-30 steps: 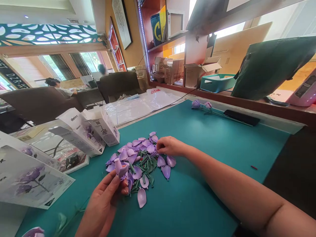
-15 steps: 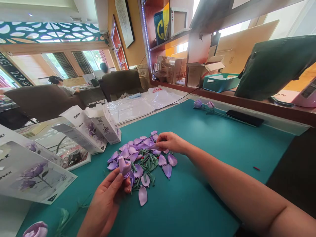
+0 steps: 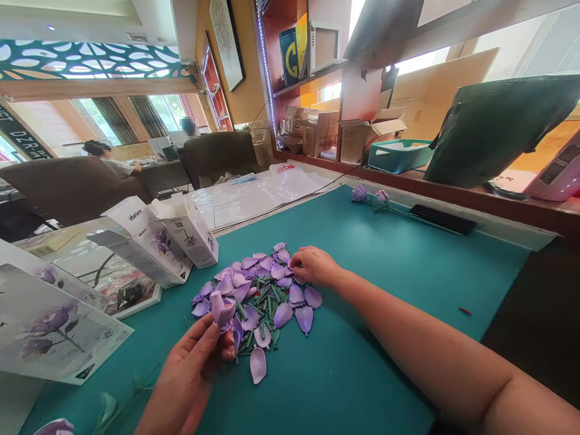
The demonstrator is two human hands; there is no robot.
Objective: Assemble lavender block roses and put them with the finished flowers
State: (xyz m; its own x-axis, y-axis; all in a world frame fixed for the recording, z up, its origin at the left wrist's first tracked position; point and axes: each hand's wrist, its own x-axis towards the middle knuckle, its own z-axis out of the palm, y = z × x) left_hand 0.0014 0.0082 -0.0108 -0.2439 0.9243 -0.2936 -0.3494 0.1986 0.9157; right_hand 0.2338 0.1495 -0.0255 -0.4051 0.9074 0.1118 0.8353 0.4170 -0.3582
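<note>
My left hand (image 3: 193,356) pinches a small purple rose bud (image 3: 222,308) of nested petals, held up at the near left of the petal pile. Loose purple petals (image 3: 240,281) lie heaped on the green mat, with short green stem pieces (image 3: 267,302) among them. At the pile's right edge is my right hand (image 3: 315,266), its fingers curled together against the petals; whether a petal is between the fingertips is hidden. A purple petal (image 3: 283,315) lies over the green pieces. Another pale petal (image 3: 258,365) rests at the near edge.
Printed white boxes (image 3: 58,326) stand on the left beside a tray of packaging (image 3: 131,296). A finished flower (image 3: 54,426) is cut off at the lower left. Two roses (image 3: 360,193) and a black case (image 3: 441,219) lie at the back. A red piece (image 3: 464,311) lies right.
A purple petal now lies on the green pieces where none lay before. My right hand has shifted slightly to the pile's right edge. My left hand still holds the bud.
</note>
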